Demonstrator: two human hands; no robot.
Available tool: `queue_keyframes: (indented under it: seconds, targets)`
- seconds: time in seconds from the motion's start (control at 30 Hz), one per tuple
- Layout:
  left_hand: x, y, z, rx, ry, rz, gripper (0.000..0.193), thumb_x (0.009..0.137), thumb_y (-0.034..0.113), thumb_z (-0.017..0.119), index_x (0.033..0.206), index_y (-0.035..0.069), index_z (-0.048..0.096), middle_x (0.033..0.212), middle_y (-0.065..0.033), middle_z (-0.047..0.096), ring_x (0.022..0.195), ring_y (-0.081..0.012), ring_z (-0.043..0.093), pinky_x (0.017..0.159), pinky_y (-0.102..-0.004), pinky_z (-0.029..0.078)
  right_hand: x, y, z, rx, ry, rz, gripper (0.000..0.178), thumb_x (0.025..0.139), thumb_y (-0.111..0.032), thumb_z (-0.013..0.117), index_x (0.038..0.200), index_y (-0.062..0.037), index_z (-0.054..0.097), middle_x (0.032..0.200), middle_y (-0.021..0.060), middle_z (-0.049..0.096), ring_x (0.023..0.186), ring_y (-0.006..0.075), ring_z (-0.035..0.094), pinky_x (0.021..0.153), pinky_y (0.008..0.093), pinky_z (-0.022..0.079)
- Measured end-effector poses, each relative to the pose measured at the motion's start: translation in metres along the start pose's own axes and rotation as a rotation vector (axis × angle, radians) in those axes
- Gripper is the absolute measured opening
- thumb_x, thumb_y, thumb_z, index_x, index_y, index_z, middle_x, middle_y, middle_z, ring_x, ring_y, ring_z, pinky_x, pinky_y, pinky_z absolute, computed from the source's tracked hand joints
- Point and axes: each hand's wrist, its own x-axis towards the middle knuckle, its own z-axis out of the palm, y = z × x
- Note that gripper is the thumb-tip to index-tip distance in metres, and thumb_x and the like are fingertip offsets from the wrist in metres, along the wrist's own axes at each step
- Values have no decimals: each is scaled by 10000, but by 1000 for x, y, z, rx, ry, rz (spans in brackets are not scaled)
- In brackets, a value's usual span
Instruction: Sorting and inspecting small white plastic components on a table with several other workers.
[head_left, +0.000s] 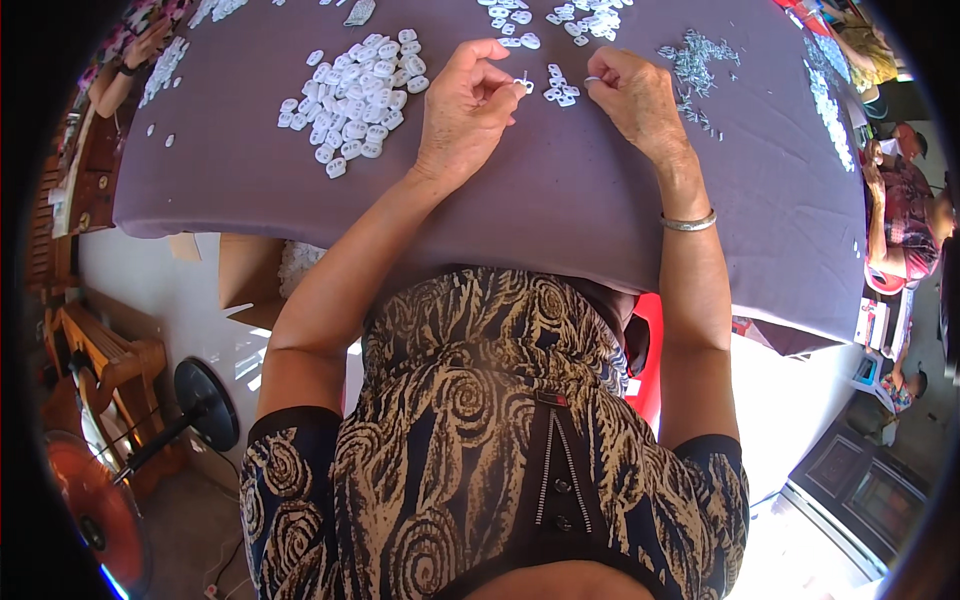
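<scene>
My left hand (pixel 466 112) is raised over the table, thumb and finger pinching a small white plastic piece (pixel 523 87) with a thin pin-like bit standing up from it. Across from it, my right hand (pixel 638 100) is closed with its fingertips together; a pale glint shows at a finger, and what it holds is too small to make out. Between the hands lies a small cluster of white pieces (pixel 561 88). A large heap of rounded white plastic pieces with holes (pixel 360 95) is left of my left hand. Small silvery screws or pins (pixel 700 62) lie scattered right of my right hand.
A purple-grey cloth (pixel 570 200) covers the table. More white pieces (pixel 590 18) lie at the far side. Other people sit left and right, including a person's hand (pixel 150 45) at far left. A fan (pixel 205 405) and a cardboard box (pixel 248 270) stand below the table.
</scene>
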Motion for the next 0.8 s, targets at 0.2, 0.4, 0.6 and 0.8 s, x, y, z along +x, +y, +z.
queue_keyframes:
  seconds: [0.2,0.4,0.6,0.8]
  targets:
    - [-1,2,1,-7,-53,13,330,830,-15,612,1124,14,465,793,-51,606,671,-69,561,569,-228,506,1,-7,-10,16,-135,222,85,787,-54,627,865,-22,624,724,40,611,628,108,536,587,264,454]
    - [-2,5,4,-4,-92,-20,343,833,-4,617,1138,10,461,796,-47,607,680,-68,564,574,-230,508,3,-35,0,678,-157,227,168,892,-119,617,1006,-5,665,788,-6,617,677,52,527,608,204,456]
    - [-4,4,5,-56,-106,-40,356,827,-9,624,1154,21,486,800,-25,609,643,-81,549,597,-211,455,1,-38,2,634,-166,212,175,900,-124,605,1019,-11,664,787,-10,616,678,55,516,619,204,456]
    - [-5,6,6,4,-118,-34,374,823,-19,617,1168,20,478,808,-23,599,659,-68,542,601,-214,477,0,-39,-1,558,-183,181,151,888,-109,607,995,-27,676,782,-25,615,675,51,497,620,205,442]
